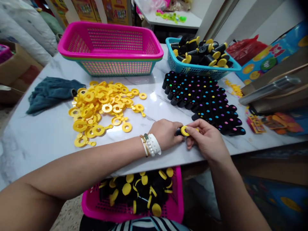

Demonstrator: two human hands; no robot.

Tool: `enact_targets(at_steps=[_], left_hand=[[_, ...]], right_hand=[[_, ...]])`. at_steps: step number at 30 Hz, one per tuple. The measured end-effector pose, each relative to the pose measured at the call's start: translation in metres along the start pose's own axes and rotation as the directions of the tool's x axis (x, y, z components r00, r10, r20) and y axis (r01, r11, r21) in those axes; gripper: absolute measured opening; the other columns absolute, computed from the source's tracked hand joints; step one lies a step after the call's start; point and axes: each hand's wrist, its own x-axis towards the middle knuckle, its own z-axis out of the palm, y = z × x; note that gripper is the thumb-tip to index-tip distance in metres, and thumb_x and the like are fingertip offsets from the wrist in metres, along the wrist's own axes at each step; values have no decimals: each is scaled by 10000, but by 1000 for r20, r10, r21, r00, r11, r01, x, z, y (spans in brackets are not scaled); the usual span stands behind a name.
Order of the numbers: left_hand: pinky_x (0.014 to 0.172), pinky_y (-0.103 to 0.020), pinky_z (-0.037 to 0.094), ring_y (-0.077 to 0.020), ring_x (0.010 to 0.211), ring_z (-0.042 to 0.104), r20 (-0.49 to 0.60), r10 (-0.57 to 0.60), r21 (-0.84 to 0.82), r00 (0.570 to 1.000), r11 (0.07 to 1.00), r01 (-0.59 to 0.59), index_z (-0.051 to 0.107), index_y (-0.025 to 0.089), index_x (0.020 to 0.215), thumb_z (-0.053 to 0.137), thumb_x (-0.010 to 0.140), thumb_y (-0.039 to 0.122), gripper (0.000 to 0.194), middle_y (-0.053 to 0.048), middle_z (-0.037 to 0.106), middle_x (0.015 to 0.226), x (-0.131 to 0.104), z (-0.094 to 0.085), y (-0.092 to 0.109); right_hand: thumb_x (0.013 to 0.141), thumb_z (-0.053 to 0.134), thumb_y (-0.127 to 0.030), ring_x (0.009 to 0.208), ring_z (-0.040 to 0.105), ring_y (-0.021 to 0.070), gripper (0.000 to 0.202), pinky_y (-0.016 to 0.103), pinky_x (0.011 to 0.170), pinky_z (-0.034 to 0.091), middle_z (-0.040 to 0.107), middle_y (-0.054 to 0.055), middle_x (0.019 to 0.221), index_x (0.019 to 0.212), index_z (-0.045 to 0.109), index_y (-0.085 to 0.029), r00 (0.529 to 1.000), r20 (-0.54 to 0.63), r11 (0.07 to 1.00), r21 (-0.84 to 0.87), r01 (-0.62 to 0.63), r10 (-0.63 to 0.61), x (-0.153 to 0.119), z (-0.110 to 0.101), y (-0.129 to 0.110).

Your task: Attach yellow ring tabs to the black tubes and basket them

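Note:
Near the table's front edge, my left hand (165, 133) grips a small black cylinder (178, 132) between thumb and fingers. My right hand (207, 138) pinches a yellow ring cap (184, 130) at the cylinder's end, its thumb on the cap. A heap of yellow ring caps (103, 106) with small tabs lies left of my hands. Just beyond my right hand, black cylinders (204, 99) stand in close rows, with coloured dots on their tops.
Stacked pink and teal baskets (110, 57) stand at the back beside a blue basket (204, 69) of yellow-capped black pieces. A dark cloth (53, 93) lies left. Below the table edge is a pink basket (179, 195) of similar pieces.

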Motion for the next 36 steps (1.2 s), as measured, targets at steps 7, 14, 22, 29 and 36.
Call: enact_targets(at_steps=[7, 14, 22, 29, 36], left_hand=[[409, -184, 390, -88, 398, 546, 321, -211, -640, 923, 670, 376, 577, 137, 972, 516, 912, 389, 266, 8, 625, 562, 8, 1, 11], [466, -204, 437, -90, 446, 553, 108, -151, -537, 983, 823, 185, 553, 179, 1141, 508, 914, 360, 293, 32, 620, 599, -7, 11, 8], [683, -251, 453, -135, 688, 589, -191, 93, -103, 977, 988, -114, 665, 181, 968, 663, 796, 289, 203, -10, 669, 790, -9, 17, -2], [618, -237, 402, -136, 638, 549, -137, 108, -77, 985, 990, -119, 654, 157, 815, 664, 777, 326, 174, -7, 621, 701, -1, 17, -5], [553, -216, 325, -112, 573, 506, -93, 177, -106, 980, 977, -186, 703, 173, 829, 627, 780, 296, 152, 20, 610, 623, -4, 12, -9]], right_hand=[[830, 652, -449, 388, 532, 112, 270, 213, 387, 434, 559, -55, 483, 887, 533, -214, 999, 26, 999, -40, 27, -26, -2, -1, 4], [794, 682, -462, 297, 354, 58, 316, 156, 306, 256, 441, -119, 419, 839, 476, -227, 999, 47, 998, 54, -18, 15, -2, 0, 8], [768, 698, -495, 312, 386, 56, 360, 146, 304, 275, 513, -91, 450, 820, 487, -208, 996, 81, 998, 54, -43, 38, 2, -1, 8], [748, 708, -492, 291, 355, 64, 378, 144, 278, 277, 448, -125, 409, 838, 456, -226, 992, 106, 995, -75, -66, 74, 0, 8, -2], [735, 729, -400, 501, 508, 73, 331, 141, 357, 324, 572, -16, 658, 940, 640, -157, 998, 10, 959, 276, -67, 66, -11, -9, 5]])
